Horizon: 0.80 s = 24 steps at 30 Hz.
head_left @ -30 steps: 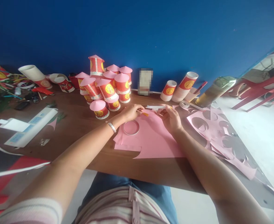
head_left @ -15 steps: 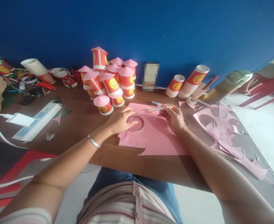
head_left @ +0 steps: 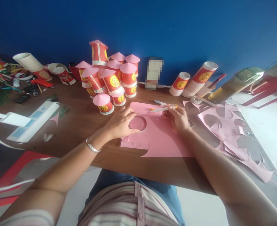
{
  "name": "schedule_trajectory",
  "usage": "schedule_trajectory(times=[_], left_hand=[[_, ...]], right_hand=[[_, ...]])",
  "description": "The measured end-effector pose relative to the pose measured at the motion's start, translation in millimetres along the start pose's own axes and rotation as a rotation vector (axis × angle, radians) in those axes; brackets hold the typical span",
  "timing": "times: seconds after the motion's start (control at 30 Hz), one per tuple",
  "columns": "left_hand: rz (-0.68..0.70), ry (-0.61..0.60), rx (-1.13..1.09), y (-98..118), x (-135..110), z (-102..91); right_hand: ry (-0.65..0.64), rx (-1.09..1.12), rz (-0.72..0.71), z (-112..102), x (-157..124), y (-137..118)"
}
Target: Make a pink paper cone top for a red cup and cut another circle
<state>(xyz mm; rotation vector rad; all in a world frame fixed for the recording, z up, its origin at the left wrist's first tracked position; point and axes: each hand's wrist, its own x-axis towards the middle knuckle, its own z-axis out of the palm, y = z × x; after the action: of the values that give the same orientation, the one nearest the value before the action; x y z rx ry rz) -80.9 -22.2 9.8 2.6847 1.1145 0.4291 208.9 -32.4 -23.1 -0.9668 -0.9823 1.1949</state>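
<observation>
A sheet of pink paper (head_left: 166,142) lies on the brown table in front of me. A thin metal ring (head_left: 146,124), much like a bangle, rests flat on its upper left part. My left hand (head_left: 121,124) holds the ring's left side between thumb and fingers, the thumb along its lower edge. To the right, my right hand (head_left: 177,119) grips a white marker (head_left: 160,109) with orange ends. The marker lies nearly level above the paper, its orange end pointing left, apart from the ring. Behind it lies a pale blue-ended pen (head_left: 160,102).
Red paper cups (head_left: 110,83) with pink cone tops are stacked at the back left. More cup stacks (head_left: 201,78), a tape roll (head_left: 196,99) and a gold bottle (head_left: 235,84) stand back right. Cut pink scraps (head_left: 232,131) cover the right; a power strip (head_left: 35,121) lies left.
My left thumb has moved down from across the ring to its lower edge. The marker in my right hand has tilted nearer level. The whole view has shifted slightly.
</observation>
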Motion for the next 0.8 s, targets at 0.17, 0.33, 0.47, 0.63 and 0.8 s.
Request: schedule_trajectory(times=[0.17, 0.33, 0.47, 0.63, 0.8], left_hand=[[0.02, -0.007, -0.001, 0.5, 0.5, 0.4], [0.029, -0.017, 0.003, -1.1, 0.9, 1.9], [0.035, -0.016, 0.002, -2.6, 1.6, 3.3], [0.011, -0.039, -0.011, -2.3, 3.4, 3.0], [-0.006, -0.043, -0.049, -2.4, 6.2, 2.1]], right_hand=[[-0.003, -0.004, 0.013, -0.4, 0.2, 0.4], [-0.004, -0.003, 0.006, -0.4, 0.2, 1.4], [-0.001, -0.006, 0.012, 0.5, -0.3, 1.1], [0.002, -0.004, 0.007, 1.9, -1.1, 0.1], [-0.001, -0.017, 0.012, 1.4, -1.3, 0.8]])
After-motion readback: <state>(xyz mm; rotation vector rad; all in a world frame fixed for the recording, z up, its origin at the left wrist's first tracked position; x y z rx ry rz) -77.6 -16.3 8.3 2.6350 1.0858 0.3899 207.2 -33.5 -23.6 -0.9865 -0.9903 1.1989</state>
